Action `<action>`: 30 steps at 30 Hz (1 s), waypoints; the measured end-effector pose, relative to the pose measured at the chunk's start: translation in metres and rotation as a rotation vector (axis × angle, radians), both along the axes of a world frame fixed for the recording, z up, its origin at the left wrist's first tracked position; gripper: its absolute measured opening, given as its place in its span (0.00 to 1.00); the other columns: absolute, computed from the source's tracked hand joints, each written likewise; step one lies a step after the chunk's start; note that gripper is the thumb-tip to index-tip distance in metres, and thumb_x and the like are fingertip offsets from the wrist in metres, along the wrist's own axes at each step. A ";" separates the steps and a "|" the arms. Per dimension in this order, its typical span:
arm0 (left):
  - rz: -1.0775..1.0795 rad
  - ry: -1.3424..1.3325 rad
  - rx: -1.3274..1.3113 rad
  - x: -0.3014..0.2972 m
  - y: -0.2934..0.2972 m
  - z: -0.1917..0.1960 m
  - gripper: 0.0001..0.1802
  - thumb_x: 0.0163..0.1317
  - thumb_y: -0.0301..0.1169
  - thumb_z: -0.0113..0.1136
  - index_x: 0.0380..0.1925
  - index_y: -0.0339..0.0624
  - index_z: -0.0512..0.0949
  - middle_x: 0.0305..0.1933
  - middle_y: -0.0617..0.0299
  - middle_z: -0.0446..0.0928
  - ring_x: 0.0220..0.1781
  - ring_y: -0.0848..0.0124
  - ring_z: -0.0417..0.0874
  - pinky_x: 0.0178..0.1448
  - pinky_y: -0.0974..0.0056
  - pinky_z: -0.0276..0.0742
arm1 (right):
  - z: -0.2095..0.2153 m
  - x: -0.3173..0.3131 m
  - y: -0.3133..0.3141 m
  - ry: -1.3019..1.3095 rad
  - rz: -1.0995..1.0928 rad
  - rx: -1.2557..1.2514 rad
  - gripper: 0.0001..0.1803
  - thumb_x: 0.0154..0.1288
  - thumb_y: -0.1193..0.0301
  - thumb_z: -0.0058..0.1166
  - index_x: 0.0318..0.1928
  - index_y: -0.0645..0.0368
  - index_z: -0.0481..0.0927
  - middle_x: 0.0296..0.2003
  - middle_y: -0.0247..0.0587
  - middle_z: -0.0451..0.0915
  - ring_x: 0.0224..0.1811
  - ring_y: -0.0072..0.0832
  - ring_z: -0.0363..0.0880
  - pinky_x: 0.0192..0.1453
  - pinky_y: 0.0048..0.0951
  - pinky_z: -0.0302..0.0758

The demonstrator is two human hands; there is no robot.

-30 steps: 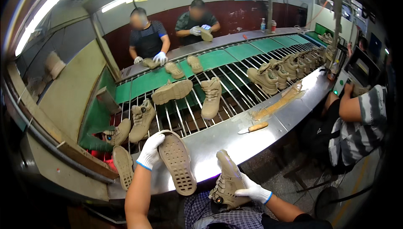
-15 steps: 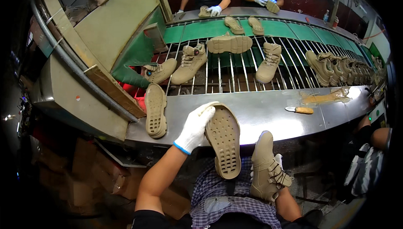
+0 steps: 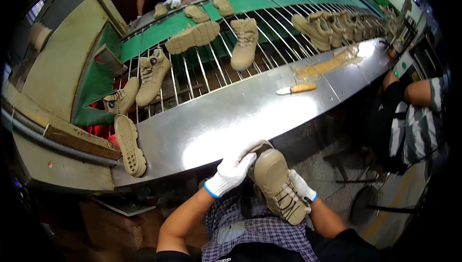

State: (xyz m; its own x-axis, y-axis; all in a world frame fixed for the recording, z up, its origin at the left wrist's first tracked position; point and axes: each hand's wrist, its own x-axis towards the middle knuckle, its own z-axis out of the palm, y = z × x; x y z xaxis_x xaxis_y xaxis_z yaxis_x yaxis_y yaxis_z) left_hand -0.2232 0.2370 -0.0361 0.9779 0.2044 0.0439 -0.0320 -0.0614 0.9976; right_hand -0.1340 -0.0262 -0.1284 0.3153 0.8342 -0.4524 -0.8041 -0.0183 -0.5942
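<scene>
In front of my lap, a tan laced shoe upper tilts toe-up. My right hand, in a white glove, is wrapped around its ankle side. My left hand, gloved in white with a blue cuff, grips the toe end of a tan shoe sole. That sole lies behind the upper, close against its toe; most of it is hidden, and I cannot tell whether they are pressed together. Another loose sole leans at the bench's left end.
The metal bench holds a wooden-handled knife and a tan glue-like stain. Beyond are a rod rack with several shoes, a green belt and co-workers' gloved hands. At right, someone sits in striped clothing.
The sole and the upper, earlier held apart in separate hands, are now together, with the upper in front of the sole. My view has turned, shifting the bench leftward and tilting it.
</scene>
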 end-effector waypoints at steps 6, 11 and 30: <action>0.185 0.060 -0.049 0.011 0.013 0.003 0.26 0.80 0.28 0.51 0.74 0.32 0.69 0.70 0.49 0.79 0.72 0.61 0.78 0.78 0.59 0.71 | 0.028 0.011 -0.002 0.106 -0.287 -0.290 0.44 0.83 0.36 0.37 0.72 0.67 0.72 0.56 0.52 0.85 0.55 0.38 0.88 0.52 0.40 0.91; 0.418 -0.002 -0.248 0.025 0.068 0.022 0.25 0.83 0.31 0.50 0.74 0.34 0.70 0.69 0.53 0.79 0.67 0.68 0.80 0.74 0.62 0.74 | 0.028 0.067 -0.003 0.330 -0.351 -0.038 0.37 0.83 0.40 0.44 0.68 0.62 0.76 0.57 0.49 0.83 0.52 0.35 0.89 0.52 0.41 0.92; 0.457 -0.128 -0.503 0.004 0.092 0.034 0.25 0.83 0.33 0.49 0.74 0.32 0.69 0.68 0.50 0.78 0.68 0.61 0.81 0.74 0.55 0.77 | 0.088 0.050 0.044 0.113 -0.315 -0.090 0.30 0.85 0.47 0.48 0.63 0.63 0.79 0.52 0.43 0.85 0.49 0.25 0.86 0.57 0.28 0.88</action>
State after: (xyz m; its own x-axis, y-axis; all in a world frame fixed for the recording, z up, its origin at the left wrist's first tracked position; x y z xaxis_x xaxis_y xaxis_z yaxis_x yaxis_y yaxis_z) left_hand -0.2193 0.3289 -0.0025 0.7823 0.6205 -0.0545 -0.2326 0.3723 0.8985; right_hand -0.0837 0.0174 -0.0402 0.4949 0.6589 -0.5665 -0.8391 0.1929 -0.5086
